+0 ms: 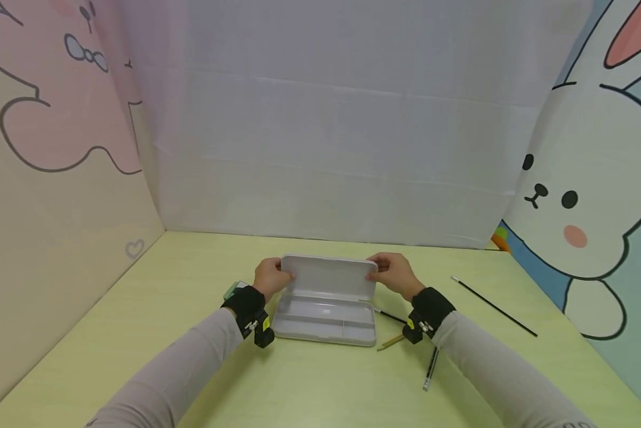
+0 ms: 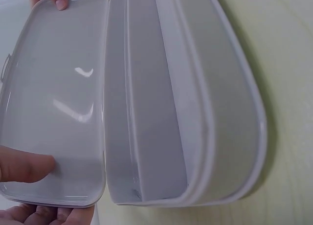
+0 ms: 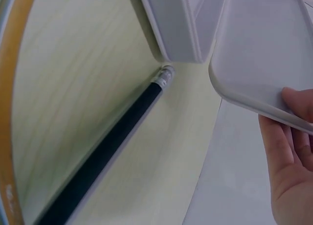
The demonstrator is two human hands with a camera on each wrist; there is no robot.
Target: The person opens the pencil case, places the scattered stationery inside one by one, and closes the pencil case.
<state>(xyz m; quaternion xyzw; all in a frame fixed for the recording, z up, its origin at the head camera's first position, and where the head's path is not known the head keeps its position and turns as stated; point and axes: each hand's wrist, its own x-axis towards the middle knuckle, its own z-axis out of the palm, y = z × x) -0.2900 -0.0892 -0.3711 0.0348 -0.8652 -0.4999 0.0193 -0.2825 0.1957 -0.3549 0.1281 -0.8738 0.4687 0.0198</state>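
A white plastic pencil case (image 1: pixel 310 329) lies on the table with its lid (image 1: pixel 331 278) raised at the back. Long compartments with dividers show inside the tray (image 2: pixel 151 98), and no pencils are in them. My left hand (image 1: pixel 271 277) grips the lid's left end, thumb (image 2: pixel 29 166) on the inner face and fingers behind. At the lid's right end my right hand (image 1: pixel 397 274) pinches the edge the same way. Just right of the case, a black pencil (image 3: pixel 105 142) points its eraser end at the case's corner.
A yellow pencil (image 1: pixel 391 342) and a striped pencil (image 1: pixel 430 370) lie under and beside my right wrist. Farther right, a long black pencil (image 1: pixel 493 305) rests alone. Something green (image 1: pixel 236 289) shows behind my left wrist. A white sheet (image 1: pixel 331 131) hangs at the table's back.
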